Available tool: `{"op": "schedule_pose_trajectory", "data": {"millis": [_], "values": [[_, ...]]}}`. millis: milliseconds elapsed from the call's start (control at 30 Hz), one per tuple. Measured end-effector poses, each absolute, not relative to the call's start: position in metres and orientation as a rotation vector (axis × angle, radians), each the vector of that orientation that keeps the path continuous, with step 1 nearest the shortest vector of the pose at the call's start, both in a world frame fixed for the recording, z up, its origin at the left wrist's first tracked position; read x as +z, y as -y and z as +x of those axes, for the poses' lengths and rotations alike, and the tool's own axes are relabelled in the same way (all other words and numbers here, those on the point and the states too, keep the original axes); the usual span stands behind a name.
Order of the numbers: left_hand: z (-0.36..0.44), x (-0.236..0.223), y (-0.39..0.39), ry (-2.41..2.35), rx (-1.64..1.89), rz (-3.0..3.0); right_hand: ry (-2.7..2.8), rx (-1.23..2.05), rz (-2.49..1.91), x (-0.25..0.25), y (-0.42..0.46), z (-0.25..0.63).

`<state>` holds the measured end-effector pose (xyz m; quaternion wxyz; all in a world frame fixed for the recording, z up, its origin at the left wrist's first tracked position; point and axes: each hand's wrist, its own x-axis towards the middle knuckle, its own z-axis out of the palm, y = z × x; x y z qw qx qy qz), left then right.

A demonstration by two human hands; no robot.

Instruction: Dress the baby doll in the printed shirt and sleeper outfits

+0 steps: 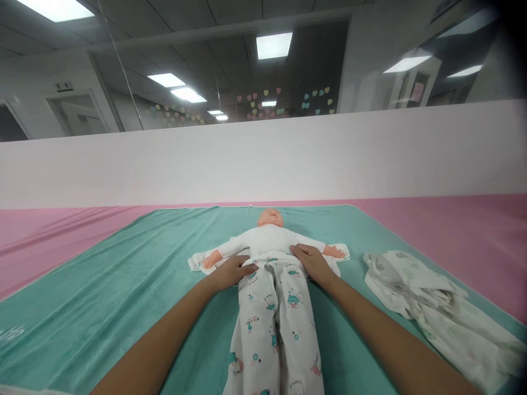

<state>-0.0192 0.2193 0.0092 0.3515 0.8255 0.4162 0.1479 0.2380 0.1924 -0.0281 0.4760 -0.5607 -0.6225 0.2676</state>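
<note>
Where the hands [313,264] rest, a baby doll [269,241] lies between them.

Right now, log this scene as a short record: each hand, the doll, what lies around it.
Left hand: on the waistband of the printed footed pants
Right hand: on the other side of the waist of the infant doll
Doll: on its back, in a white top
Under doll: white cloth, on a teal towel
Beside doll: bunched printed cloth, at the person's right
Beyond: pink surface, white wall
</note>
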Motion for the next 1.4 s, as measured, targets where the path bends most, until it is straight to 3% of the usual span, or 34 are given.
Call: {"op": "schedule_pose_trajectory", "data": {"millis": [1400], "values": [[-0.0186,0.0056,-0.2208,-1.079,0.431,2.132,1.516,0.629,-1.381,-0.0285,-0.1921,0.2378]]}}
